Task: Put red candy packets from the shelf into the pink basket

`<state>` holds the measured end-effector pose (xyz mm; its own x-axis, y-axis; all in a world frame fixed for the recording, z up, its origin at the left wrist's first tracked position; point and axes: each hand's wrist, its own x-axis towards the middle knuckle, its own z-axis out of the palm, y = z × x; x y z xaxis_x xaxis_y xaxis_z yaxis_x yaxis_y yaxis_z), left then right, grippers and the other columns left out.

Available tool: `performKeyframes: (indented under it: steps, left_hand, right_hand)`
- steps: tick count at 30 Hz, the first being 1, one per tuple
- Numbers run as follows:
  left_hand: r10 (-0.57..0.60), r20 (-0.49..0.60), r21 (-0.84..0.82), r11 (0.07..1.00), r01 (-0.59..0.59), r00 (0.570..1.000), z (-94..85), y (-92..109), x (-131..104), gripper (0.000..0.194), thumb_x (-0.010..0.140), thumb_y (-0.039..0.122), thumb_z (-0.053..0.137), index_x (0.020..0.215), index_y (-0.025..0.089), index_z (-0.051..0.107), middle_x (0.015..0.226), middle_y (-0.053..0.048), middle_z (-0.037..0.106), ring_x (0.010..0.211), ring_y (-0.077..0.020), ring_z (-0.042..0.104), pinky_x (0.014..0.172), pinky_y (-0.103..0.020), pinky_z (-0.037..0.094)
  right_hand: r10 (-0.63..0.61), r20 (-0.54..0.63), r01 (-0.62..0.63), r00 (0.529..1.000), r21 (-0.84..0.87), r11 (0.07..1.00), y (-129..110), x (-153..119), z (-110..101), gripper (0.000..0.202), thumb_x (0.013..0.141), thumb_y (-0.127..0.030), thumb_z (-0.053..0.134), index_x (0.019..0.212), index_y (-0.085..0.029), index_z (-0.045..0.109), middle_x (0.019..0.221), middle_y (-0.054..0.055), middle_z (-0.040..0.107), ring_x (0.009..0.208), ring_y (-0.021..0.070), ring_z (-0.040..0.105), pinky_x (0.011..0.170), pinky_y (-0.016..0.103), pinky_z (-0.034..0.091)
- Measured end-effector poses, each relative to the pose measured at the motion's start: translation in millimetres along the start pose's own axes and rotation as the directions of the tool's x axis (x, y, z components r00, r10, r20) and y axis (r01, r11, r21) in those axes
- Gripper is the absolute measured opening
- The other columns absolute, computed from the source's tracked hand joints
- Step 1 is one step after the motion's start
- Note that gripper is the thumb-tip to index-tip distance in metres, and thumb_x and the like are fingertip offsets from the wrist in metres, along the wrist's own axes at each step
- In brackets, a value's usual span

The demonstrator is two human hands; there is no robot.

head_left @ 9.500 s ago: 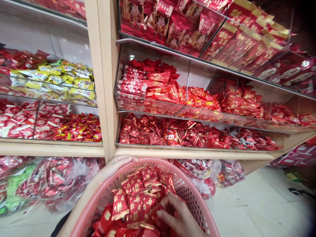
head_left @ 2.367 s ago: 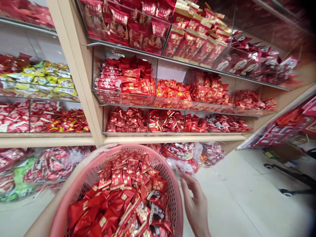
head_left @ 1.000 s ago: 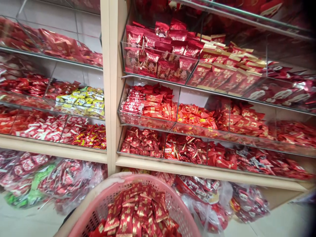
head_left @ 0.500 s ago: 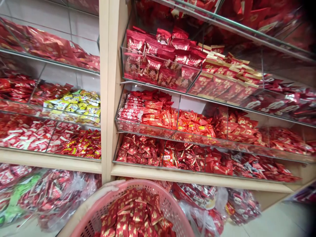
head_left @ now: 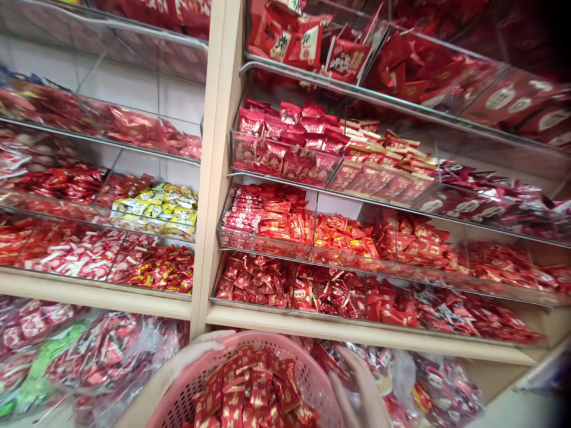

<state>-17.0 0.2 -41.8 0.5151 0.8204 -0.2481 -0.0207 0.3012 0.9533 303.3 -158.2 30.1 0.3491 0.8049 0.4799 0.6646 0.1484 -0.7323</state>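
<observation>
A pink perforated plastic basket [head_left: 307, 356] fills the bottom middle of the view, cut off by the lower edge. Red candy packets [head_left: 252, 386] with gold print are heaped inside it. My left hand [head_left: 200, 349] lies over the basket's left rim and grips it, the arm running along that side. Right beside the basket's other wall is my right hand [head_left: 359, 380], somewhat blurred, its fingers apart and nothing seen in them. Whether it touches the basket I cannot tell.
Beyond the basket stands a wooden shelf unit [head_left: 357, 333] with clear-fronted bins of red candies [head_left: 254, 279]. Yellow packets [head_left: 156, 205] lie in a left bin. Below the shelves, bulging plastic bags of candy [head_left: 107, 356] sit at the left, and more bags [head_left: 446, 386] at the right.
My right hand has come into view at the basket's right side. The camera view has tilted up and left, showing more upper shelves. My left hand stays on the rim.
</observation>
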Motion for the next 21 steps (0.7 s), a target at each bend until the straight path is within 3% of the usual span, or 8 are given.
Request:
performKeyframes:
  steps: [2, 4, 6, 8, 12, 21]
  left_hand:
    - [0.002, 0.079, 0.023, 1.000, -0.004, 0.997, -2.3, 7, -3, 0.052, 0.061, 0.035, 0.075, 0.110, 0.023, 0.065, 0.111, -0.004, 0.069, 0.108, -0.0253, 0.060, 0.096, -0.036, 0.042]
    - [0.001, 0.116, 0.062, 0.998, -0.009, 0.993, -3.5, 9, -3, 0.056, 0.058, 0.037, 0.076, 0.110, 0.022, 0.065, 0.107, -0.006, 0.070, 0.105, -0.0257, 0.062, 0.096, -0.037, 0.042]
    - [0.013, 0.090, 0.096, 0.995, -0.022, 0.996, -3.0, 8, -1, 0.061, 0.053, 0.042, 0.078, 0.109, 0.020, 0.066, 0.097, -0.008, 0.073, 0.098, -0.0266, 0.064, 0.093, -0.039, 0.043]
    - [0.045, 0.038, 0.118, 0.992, -0.049, 0.998, -1.0, 4, 1, 0.066, 0.050, 0.047, 0.079, 0.108, 0.019, 0.067, 0.091, -0.008, 0.074, 0.094, -0.0278, 0.065, 0.091, -0.041, 0.044]
    - [0.148, -0.027, 0.160, 0.977, -0.142, 0.989, 4.5, -2, -1, 0.062, 0.052, 0.052, 0.076, 0.105, 0.021, 0.069, 0.102, -0.005, 0.072, 0.105, -0.0268, 0.060, 0.098, -0.037, 0.038]
    - [0.193, -0.028, 0.205, 0.961, -0.184, 0.981, 9.0, 0, -5, 0.062, 0.054, 0.054, 0.074, 0.105, 0.018, 0.069, 0.106, -0.007, 0.071, 0.103, -0.0278, 0.061, 0.097, -0.039, 0.039]
  right_hand:
    - [-0.181, 0.194, 0.198, 0.964, -0.073, 0.977, -25, 40, 24, 0.036, 0.087, -0.039, 0.044, 0.119, -0.023, 0.051, 0.115, 0.009, 0.059, 0.087, 0.0198, 0.063, 0.083, 0.035, 0.050]
    - [-0.248, 0.327, 0.327, 0.912, -0.213, 0.921, -55, 74, 51, 0.032, 0.090, -0.029, 0.037, 0.118, -0.020, 0.049, 0.113, 0.010, 0.059, 0.079, 0.0168, 0.063, 0.075, 0.030, 0.050]
    - [-0.133, 0.386, 0.330, 0.913, -0.508, 0.795, -81, 100, 78, 0.028, 0.090, -0.023, 0.038, 0.113, -0.017, 0.052, 0.110, 0.011, 0.059, 0.090, 0.0197, 0.063, 0.076, 0.029, 0.048]
    - [-0.072, 0.385, 0.303, 0.920, -0.581, 0.755, -97, 117, 101, 0.024, 0.088, -0.020, 0.043, 0.107, -0.011, 0.055, 0.105, 0.016, 0.061, 0.091, 0.0233, 0.064, 0.073, 0.030, 0.047]
    - [-0.008, 0.389, 0.273, 0.921, -0.631, 0.726, -100, 135, 127, 0.023, 0.084, -0.011, 0.047, 0.103, -0.005, 0.057, 0.101, 0.021, 0.062, 0.094, 0.0248, 0.064, 0.074, 0.029, 0.046]
    - [0.028, 0.395, 0.247, 0.918, -0.626, 0.739, -92, 145, 134, 0.027, 0.084, -0.003, 0.039, 0.098, -0.007, 0.062, 0.101, 0.018, 0.066, 0.096, 0.0235, 0.064, 0.076, 0.029, 0.045]
